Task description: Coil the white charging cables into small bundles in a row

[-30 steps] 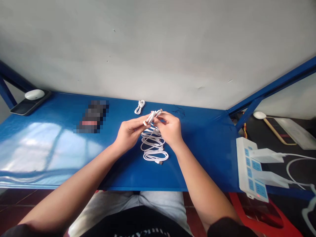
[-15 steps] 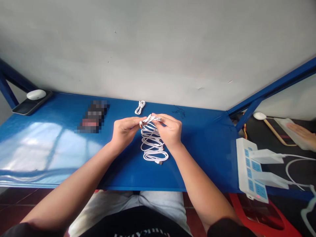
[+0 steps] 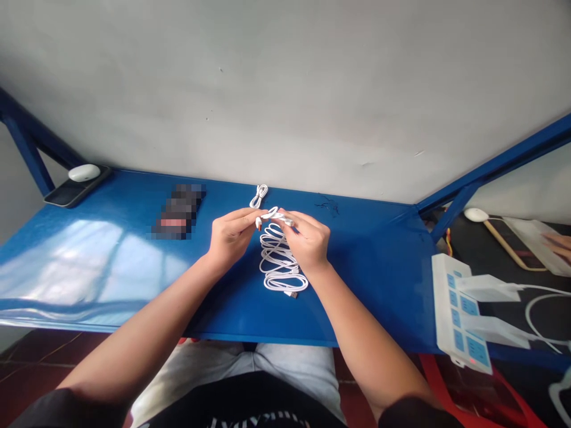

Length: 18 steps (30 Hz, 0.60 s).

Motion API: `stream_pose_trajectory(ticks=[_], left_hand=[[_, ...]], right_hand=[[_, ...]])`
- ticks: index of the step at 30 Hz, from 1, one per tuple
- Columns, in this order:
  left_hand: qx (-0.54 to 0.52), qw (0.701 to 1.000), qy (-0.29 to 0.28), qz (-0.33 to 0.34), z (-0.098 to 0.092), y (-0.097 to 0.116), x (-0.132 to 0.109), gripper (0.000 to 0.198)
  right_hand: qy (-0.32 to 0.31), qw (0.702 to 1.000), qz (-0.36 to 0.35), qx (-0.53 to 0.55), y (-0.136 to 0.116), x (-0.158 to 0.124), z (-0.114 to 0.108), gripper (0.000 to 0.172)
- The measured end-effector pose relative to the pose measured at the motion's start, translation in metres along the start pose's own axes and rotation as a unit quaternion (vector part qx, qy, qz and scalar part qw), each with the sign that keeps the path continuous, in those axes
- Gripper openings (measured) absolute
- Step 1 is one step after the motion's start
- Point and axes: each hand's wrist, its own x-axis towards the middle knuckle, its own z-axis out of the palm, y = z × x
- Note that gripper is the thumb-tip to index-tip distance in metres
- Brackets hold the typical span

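My left hand and my right hand meet above the blue table, with their fingertips pinching a bundled end of a white charging cable. The rest of the cable hangs and lies in long loops below my hands, with a USB plug at its lower end. Just beyond my left fingers lies a small coiled white cable, apart from my hands.
The blue metal table stands against a grey wall. A pixelated object lies to the left, and a white earbud case sits on a phone at the far corner. At right, a white power strip holds chargers, and another person's hand rests on a white item.
The whole view has shifted slightly, with the table scene sitting further right. My hands stay together on the cable end. The other person's hand has moved toward the right edge.
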Motion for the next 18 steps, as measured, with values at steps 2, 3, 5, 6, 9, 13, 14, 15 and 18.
stream_pose_trajectory(ticks=[2,3,5,6,9,13,14,15,18], left_hand=[[0.008,1.0,0.002,0.0,0.0,0.0,0.0,0.024],[0.011,1.0,0.001,0.0,0.0,0.0,0.0,0.024],[0.01,1.0,-0.001,0.001,0.0,0.0,0.0,0.024],[0.007,1.0,-0.003,0.002,0.0,0.0,0.001,0.023],[-0.033,0.999,-0.022,-0.009,0.001,0.0,0.002,0.018],[-0.132,0.981,-0.093,-0.11,0.003,0.004,0.004,0.014],[-0.145,0.973,-0.109,-0.142,0.004,0.005,0.004,0.015],[-0.151,0.967,-0.12,-0.168,0.005,0.006,0.004,0.016],[-0.16,0.955,-0.127,-0.214,0.007,0.009,0.004,0.019]], right_hand=[[-0.002,1.0,0.004,-0.008,-0.001,-0.001,0.0,0.015],[-0.004,1.0,0.009,-0.009,-0.001,-0.001,0.001,0.015],[-0.009,1.0,0.02,0.0,-0.002,-0.001,0.001,0.016],[-0.01,1.0,0.024,0.008,-0.002,-0.001,0.001,0.016],[-0.009,0.999,0.037,0.039,-0.002,0.002,0.0,0.017],[-0.063,0.993,0.057,0.078,0.0,0.009,-0.003,0.015],[-0.084,0.99,0.067,0.095,0.001,0.01,-0.004,0.014],[-0.103,0.985,0.079,0.115,0.002,0.012,-0.004,0.013],[-0.13,0.973,0.109,0.153,0.005,0.015,-0.005,0.012]])
